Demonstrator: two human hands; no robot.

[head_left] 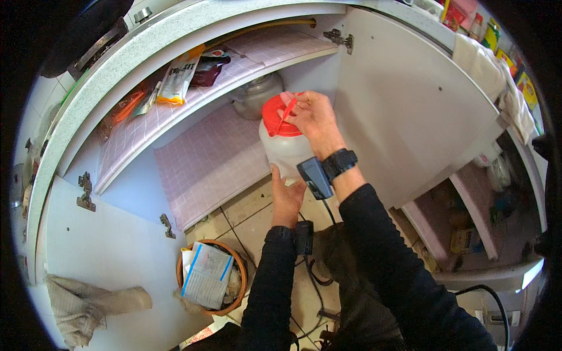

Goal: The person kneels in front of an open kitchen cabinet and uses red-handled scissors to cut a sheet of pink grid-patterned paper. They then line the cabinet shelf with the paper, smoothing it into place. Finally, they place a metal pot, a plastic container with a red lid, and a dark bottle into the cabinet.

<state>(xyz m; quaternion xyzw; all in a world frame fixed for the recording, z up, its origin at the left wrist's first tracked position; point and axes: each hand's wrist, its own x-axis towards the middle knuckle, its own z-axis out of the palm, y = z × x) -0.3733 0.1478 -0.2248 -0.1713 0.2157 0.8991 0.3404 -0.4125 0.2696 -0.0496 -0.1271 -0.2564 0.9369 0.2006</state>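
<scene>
A translucent white plastic jar (283, 151) with a red lid (273, 109) is held between my two hands, in front of the open cabinet. My right hand (314, 116) grips the red handle (287, 115) on top of the lid. Against the lower side of the jar, my left hand (287, 197) supports it with thumb and fingers spread around it. Behind the jar, a metal pot (259, 96) stands on the lower cabinet shelf (206, 153), which is lined with checked pink sheeting.
The upper shelf (263, 55) holds food packets (178, 79). Cabinet doors stand open at left (118, 263) and right (412, 105). A waste bin (243, 289) with rubbish sits on the tiled floor (250, 223). A cloth (83, 302) hangs over the left door; cables trail near my legs.
</scene>
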